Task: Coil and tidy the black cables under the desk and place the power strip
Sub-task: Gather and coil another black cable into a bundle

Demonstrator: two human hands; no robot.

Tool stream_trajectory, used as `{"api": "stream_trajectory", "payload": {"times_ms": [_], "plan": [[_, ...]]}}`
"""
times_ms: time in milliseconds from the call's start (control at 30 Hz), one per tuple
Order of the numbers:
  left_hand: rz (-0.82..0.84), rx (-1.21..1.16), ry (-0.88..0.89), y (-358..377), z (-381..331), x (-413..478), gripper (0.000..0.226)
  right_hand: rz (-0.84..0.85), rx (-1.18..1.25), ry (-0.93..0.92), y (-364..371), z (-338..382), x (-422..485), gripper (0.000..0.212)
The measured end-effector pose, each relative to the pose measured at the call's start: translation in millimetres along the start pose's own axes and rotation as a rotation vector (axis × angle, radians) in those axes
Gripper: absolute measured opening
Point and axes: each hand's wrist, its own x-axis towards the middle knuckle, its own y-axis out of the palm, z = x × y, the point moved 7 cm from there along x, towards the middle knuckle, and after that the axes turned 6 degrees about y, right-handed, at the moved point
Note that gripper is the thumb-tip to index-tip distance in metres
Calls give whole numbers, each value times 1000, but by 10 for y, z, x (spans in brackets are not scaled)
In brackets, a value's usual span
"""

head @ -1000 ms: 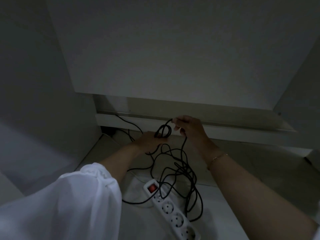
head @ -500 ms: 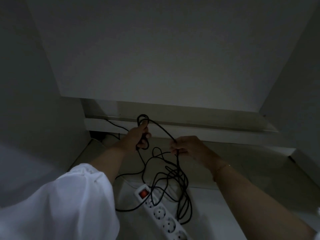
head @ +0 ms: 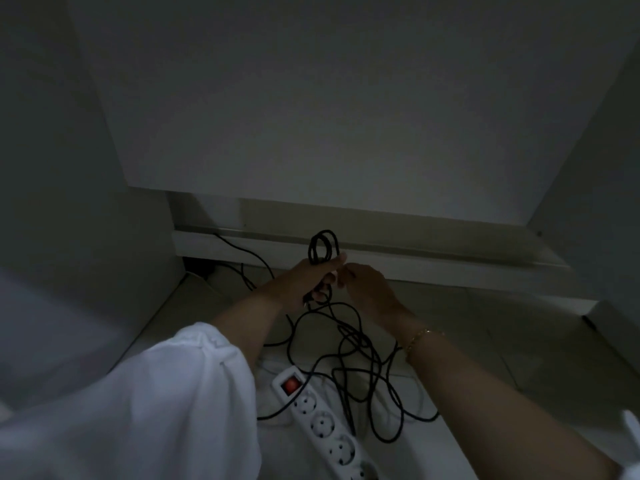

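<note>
Hands meet low at the far middle of the scene, under the desk, dim light. Left hand (head: 304, 280) grips a small coil (head: 322, 244) of black cable (head: 363, 362). Its fingers are curled tight round the lower part of the loops, thumb laid across the front, and the tops of the loops stick up above the fist. Right hand (head: 369, 289) is just beside it on the right, with its fingers (head: 343, 271) bent in toward the coil and close to the left thumb. Cannot tell if they pinch the strand or only touch it.

The rest of the cable hangs down from the left hand and spreads in a loose tangle on the floor (head: 519, 341) between the two forearms. A few strands cross over the power strip (head: 323, 422). The strip is white and lies flat on the floor in the near middle, angled toward the near right. Its red switch (head: 290, 384) is at the far end, and a row of sockets runs off the bottom edge.

A thin gold bracelet (head: 420, 337) sits on the right wrist, and a white sleeve (head: 156, 393) covers the left arm. A white skirting board (head: 433, 268) runs behind the hands. One thin black strand trails along it to the far left corner.
</note>
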Motion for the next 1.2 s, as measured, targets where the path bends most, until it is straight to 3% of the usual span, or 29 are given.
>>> {"api": "stream_trajectory", "payload": {"times_ms": [167,333,600,767,967,1100,1200], "plan": [[34,-31,-14,32,5,-27,35,174,-60,24,190,30,12,35],[-20,-71,-62,-36,66,-30,36,170,-83,-32,218,64,-28,44],[-109,-77,-48,-190,74,-20,45,42,175,-53,54,150,-17,24],[-146,-275,-1,-211,40,46,31,154,276,21,130,123,-22,24],[-20,-137,-18,-148,74,43,31,157,611,233,125,76,-17,15],[94,91,-64,-51,90,-29,29,20,545,243,23,27,49,22],[159,106,-66,18,89,-47,30,-44,574,228,-46,6,78,32]]}}
